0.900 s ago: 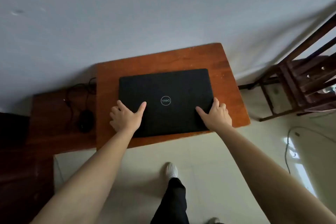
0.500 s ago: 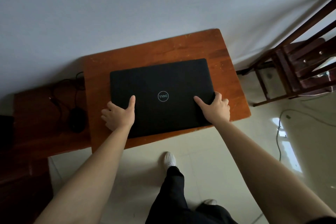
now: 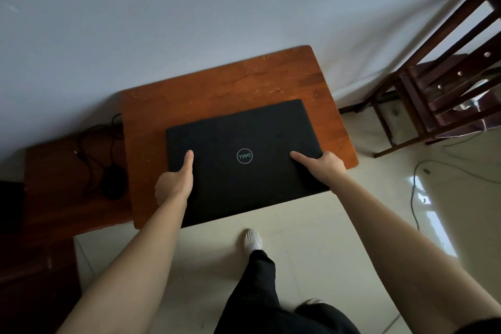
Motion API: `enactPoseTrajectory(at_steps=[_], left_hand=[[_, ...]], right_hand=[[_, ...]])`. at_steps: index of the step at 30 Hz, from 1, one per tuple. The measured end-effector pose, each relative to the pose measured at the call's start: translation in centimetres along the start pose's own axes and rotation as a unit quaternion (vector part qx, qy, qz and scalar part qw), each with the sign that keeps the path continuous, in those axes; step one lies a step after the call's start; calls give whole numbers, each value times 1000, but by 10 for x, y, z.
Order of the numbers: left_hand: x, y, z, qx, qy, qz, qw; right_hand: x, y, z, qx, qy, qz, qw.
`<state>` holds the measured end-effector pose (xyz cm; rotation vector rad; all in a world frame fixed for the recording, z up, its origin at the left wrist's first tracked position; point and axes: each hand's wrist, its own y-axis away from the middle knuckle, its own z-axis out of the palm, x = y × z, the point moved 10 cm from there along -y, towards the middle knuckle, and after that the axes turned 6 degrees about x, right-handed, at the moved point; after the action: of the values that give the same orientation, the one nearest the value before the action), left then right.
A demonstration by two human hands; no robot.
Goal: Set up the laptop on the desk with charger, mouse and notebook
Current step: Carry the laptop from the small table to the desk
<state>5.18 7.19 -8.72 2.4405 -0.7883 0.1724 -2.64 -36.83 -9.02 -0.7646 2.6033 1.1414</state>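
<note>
A closed black laptop [image 3: 245, 133] with a round logo on its lid is over the small orange-brown wooden desk [image 3: 217, 87]. Its near edge sticks out past the desk's front edge. My left hand [image 3: 174, 183] grips the laptop's near left side, thumb flat on the lid. My right hand [image 3: 324, 167] grips the near right corner, thumb on the lid and fingers under the edge. A black mouse [image 3: 113, 183] with its cable [image 3: 89, 141] lies on a lower dark wooden surface [image 3: 59, 198] left of the desk. No charger or notebook shows.
A pale wall runs behind the desk. A dark wooden chair [image 3: 444, 84] stands to the right. A thin cable [image 3: 414, 190] trails over the tiled floor at right. My leg in black trousers and a white shoe [image 3: 252, 241] are below the desk's front.
The laptop has come toward me, now overhanging the desk's front edge. Both hands have shifted from resting on the lid to gripping its sides. My view has tilted.
</note>
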Motion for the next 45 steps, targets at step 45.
enactPoseTrajectory(at_steps=[45], left_hand=[[407,1087,488,-331,-3,642,692]], right_hand=[[781,68,-706,544,-364,319,685]])
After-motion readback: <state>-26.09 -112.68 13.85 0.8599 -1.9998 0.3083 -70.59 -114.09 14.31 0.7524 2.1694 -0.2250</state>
